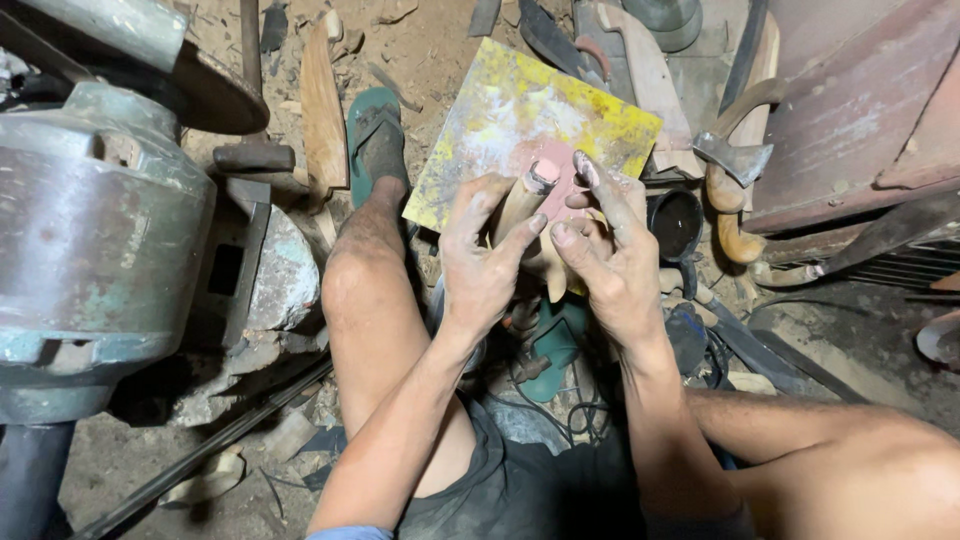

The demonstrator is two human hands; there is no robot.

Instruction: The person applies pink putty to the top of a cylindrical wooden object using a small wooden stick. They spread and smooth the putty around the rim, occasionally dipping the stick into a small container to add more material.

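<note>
Here we take the yellow board (520, 120) lying on the dirt floor as our landmark. Far to its left stands a bulky grey-green metal machine (95, 230), with a dark hammer head (253, 156) and a long wooden offcut (322, 115) between machine and board. Just left of the board's lower corner our foot rests in a green sandal (376, 135), the bare leg running back toward us. Over the board's near edge our left hand (485, 262) is wrapped around a short wooden handle (525, 195), thumb and forefinger pinching its shaft while its blunt, dust-smeared end points up across the board's pinkish patch. Our right hand (612, 262) sits just right of the handle, pressed close against the left, its lower fingers curled on the wood and its forefinger stretched up beside the handle's tip. So the handle lies between both hands, gripped mainly by the left, tilted away from us. To the right of the board sits a round black tin (676, 222), and beyond it a small axe (735, 158) with a curved wooden haft, lying beside rust-red metal sheets (850, 110).
</note>
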